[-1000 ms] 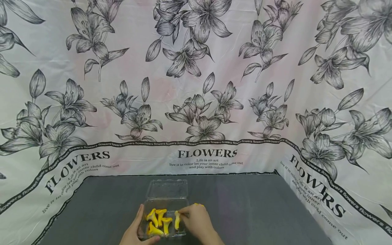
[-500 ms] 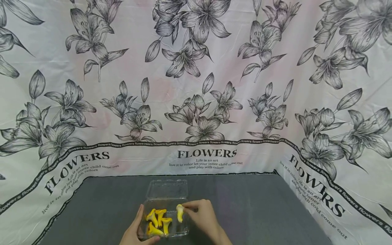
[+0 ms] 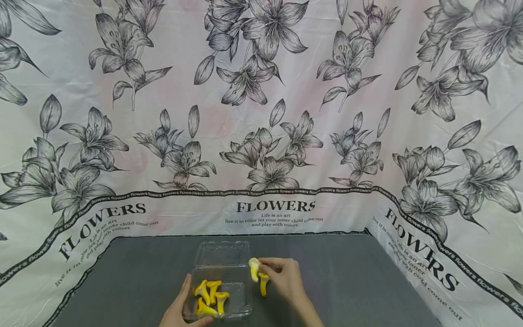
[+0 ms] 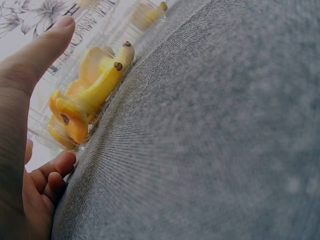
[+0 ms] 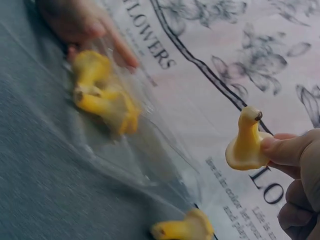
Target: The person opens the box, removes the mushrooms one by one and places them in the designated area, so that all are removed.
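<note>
A clear plastic container [image 3: 239, 306] with its lid [image 3: 222, 254] folded back sits on the grey table, several yellow trumpet-shaped mushrooms [image 3: 221, 302] lying in its left part. My left hand [image 3: 177, 304] grips the container's near left corner, thumb along the front and fingers up the left wall. To the right of the container, my right hand [image 3: 286, 279] pinches a pale yellow mushroom [image 5: 243, 142] between thumb and fingertips, above the table. Below that hand, another yellow mushroom [image 3: 263, 287] lies outside the container, partly covered by the hand in the head view.
The grey tabletop [image 3: 347, 281] stretches to both sides of the container. Behind and beside it hangs a white cloth [image 3: 278, 172] printed with grey lilies and the word FLOWERS.
My right hand has lifted the pinched mushroom out of the container's right part and carried it right, past the wall. A mushroom outside the container has come into fuller view. The left hand stays put.
</note>
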Tool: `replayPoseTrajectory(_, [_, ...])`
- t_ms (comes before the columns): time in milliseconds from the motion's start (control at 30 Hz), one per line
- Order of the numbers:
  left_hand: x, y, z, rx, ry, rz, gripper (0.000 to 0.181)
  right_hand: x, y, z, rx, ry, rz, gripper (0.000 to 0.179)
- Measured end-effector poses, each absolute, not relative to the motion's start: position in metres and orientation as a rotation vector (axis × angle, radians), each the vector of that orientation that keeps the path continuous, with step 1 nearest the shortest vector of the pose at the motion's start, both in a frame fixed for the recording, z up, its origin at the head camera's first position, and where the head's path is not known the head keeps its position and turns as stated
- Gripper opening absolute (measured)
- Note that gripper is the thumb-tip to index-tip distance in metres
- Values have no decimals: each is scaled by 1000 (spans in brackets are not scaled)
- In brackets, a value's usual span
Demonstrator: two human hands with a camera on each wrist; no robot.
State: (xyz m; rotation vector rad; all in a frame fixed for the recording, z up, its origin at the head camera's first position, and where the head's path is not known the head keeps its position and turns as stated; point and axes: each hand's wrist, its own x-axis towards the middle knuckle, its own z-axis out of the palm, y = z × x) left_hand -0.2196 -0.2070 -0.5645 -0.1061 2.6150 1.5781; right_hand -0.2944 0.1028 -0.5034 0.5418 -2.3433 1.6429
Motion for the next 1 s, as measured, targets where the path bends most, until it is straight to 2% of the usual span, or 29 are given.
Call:
replayPoseTrajectory(267, [-220,-209,-566,-100,2589,1598,123,-303,126,-500,371,-2269,1674,15])
replayPoseTrajectory(1000, [-220,-209,-566,-84,2587,1614,121,-318,165,-513,262,-2155,1633,17])
